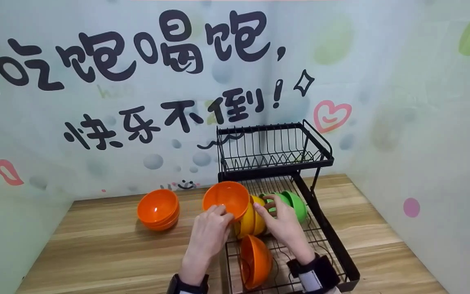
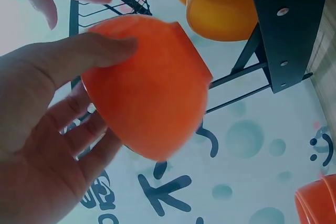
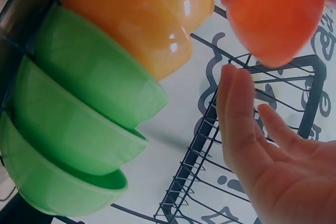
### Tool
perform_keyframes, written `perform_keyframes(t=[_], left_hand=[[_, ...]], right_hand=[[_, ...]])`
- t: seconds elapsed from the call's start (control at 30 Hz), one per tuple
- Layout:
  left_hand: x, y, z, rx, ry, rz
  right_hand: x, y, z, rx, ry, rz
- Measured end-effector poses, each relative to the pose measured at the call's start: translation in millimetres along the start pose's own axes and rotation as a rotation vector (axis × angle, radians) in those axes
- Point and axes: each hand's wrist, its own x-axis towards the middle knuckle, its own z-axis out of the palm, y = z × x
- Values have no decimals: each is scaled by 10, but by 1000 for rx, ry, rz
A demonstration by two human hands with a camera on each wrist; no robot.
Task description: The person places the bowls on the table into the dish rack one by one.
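Note:
My left hand [image 1: 218, 214] grips an orange bowl [image 1: 226, 199] by its rim and holds it tilted above the front left of the rack's lower tier [image 1: 333, 241]. In the left wrist view the thumb lies on the orange bowl [image 2: 149, 87] and the fingers [image 2: 84, 140] curl under it. My right hand [image 1: 268, 206] is open, its straight fingers [image 3: 236, 108] just beside the yellow bowls [image 1: 251, 222] and the green bowls [image 1: 296, 204] that stand on edge in the lower tier. The right wrist view shows the green bowls [image 3: 79, 129] nested, with the yellow bowls [image 3: 142, 14] next to them.
Another orange bowl [image 1: 255, 261] stands on edge nearer me in the lower tier. A stack of orange bowls [image 1: 158, 210] sits on the wooden table [image 1: 104, 245] to the left. The black rack's upper tier [image 1: 276, 151] holds nothing. Printed walls close in behind and to the right.

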Motion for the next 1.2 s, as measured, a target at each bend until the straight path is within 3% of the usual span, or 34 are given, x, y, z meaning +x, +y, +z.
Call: perform_keyframes(t=[0.23,0.4,0.53,0.97,1.2], left_hand=[[29,7,0,-33,32,116],[52,14,28,-76,101,207],[60,40,40,-115,113,247],[67,80,87,-162,142,273],[59,72,95,-149,107,231]], right_hand=[[16,-3,-16,93,-16,77],[16,-15,-22,233,-35,114],[7,-39,-40,327,-56,128],[18,-45,-81,477,-17,150],[7,-46,-99,432,55,122]])
